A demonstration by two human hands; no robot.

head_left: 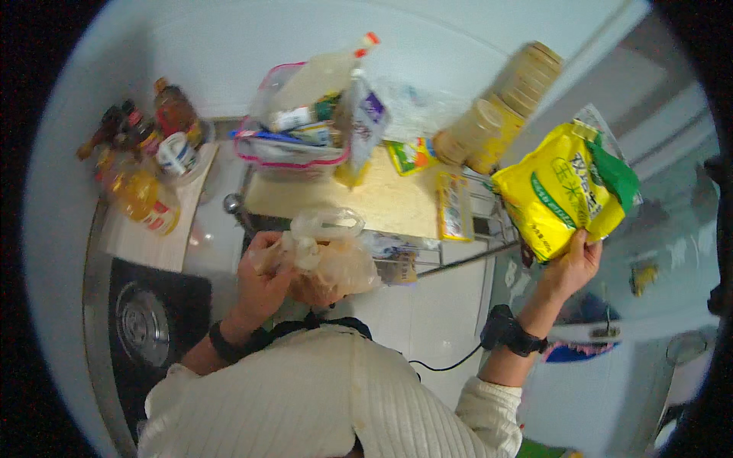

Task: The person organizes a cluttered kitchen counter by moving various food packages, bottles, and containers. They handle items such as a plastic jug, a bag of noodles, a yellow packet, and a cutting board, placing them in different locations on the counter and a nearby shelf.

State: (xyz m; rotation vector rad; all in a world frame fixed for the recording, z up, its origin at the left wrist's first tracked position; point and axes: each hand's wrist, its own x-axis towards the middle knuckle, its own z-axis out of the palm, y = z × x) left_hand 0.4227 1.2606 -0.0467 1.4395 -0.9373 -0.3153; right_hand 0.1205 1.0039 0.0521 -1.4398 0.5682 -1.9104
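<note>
My left hand [264, 286] grips the gathered top of a thin translucent plastic bag [349, 269] with a brownish content that I cannot make out. The bag's loop handle [329, 223] sticks up beside my fingers. Out to the right, my right hand [572, 266] pinches the lower edge of a yellow and green food packet [564, 189] that bears printed writing. That packet is raised well above the rack, its green flap folded over at the right side.
A pink-rimmed clear plastic bin [292, 157] full of packets stands on a board-topped rack [343, 200]. Plastic jars [487, 129] and a flat yellow packet [454, 206] are to its right. Bottles [143, 200] crowd a board at left, above a gas hob [143, 323].
</note>
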